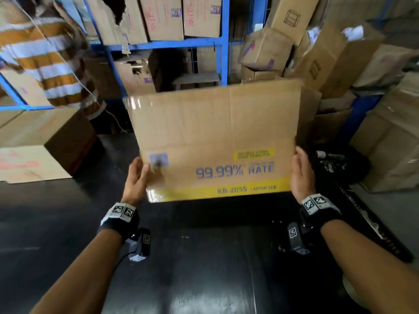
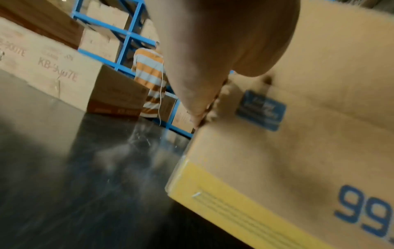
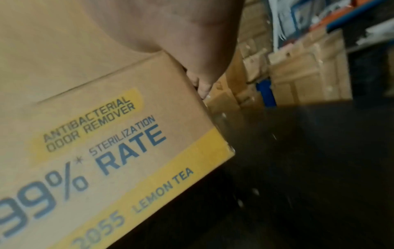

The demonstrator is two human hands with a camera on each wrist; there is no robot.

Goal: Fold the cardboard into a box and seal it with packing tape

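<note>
Both forearms extend forward above the dark surface (image 1: 68, 223). The left hand (image 1: 136, 177) grips the left edge of the cardboard (image 1: 215, 137), thumb on the printed face, fingers behind. The right hand (image 1: 302, 172) clasps the right edge likewise. The cardboard is held upright, clear of the surface. Beyond it: stacked boxes (image 1: 328, 53), a blue rack (image 1: 224, 41), and a person in a striped shirt (image 1: 45, 57) at far left.

Stacked boxes (image 1: 385, 137) crowd the right; left, apparently bare dark tabletop (image 1: 56, 223).
</note>
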